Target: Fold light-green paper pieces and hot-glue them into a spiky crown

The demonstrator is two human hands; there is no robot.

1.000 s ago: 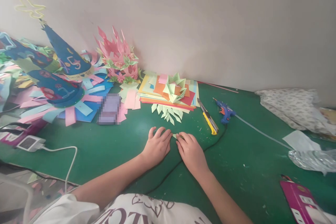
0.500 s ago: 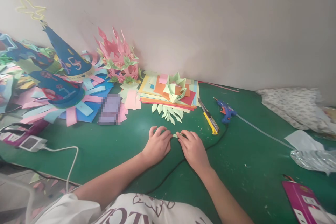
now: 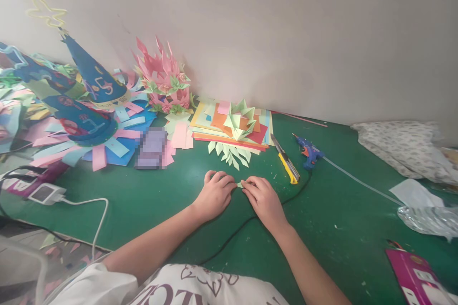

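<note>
Between my two hands, low over the green table (image 3: pixel 150 221), is a small piece of pale green paper (image 3: pixel 239 185). My left hand (image 3: pixel 215 195) closes its fingers on the paper's left end. From the other side, my right hand (image 3: pixel 262 200) pinches the right end. Most of the paper is hidden by the fingertips. Just beyond the hands lie several folded pale green paper leaves (image 3: pixel 229 153). Behind them a pale green folded-paper crown (image 3: pixel 239 124) sits on a stack of coloured paper (image 3: pixel 200 133).
Right of my hands lie a yellow utility knife (image 3: pixel 286 162) and a blue glue gun (image 3: pixel 308 151), its black cord passing under my right arm. At left stand blue cone hats (image 3: pixel 89 74), a pink paper crown (image 3: pixel 164 78) and a white charger (image 3: pixel 47 194). A purple power strip (image 3: pixel 411 269) lies front right.
The view has shifted slightly, so everything appears a little to the right. Both hands keep their hold on the pale green paper, with barely any finger movement.
</note>
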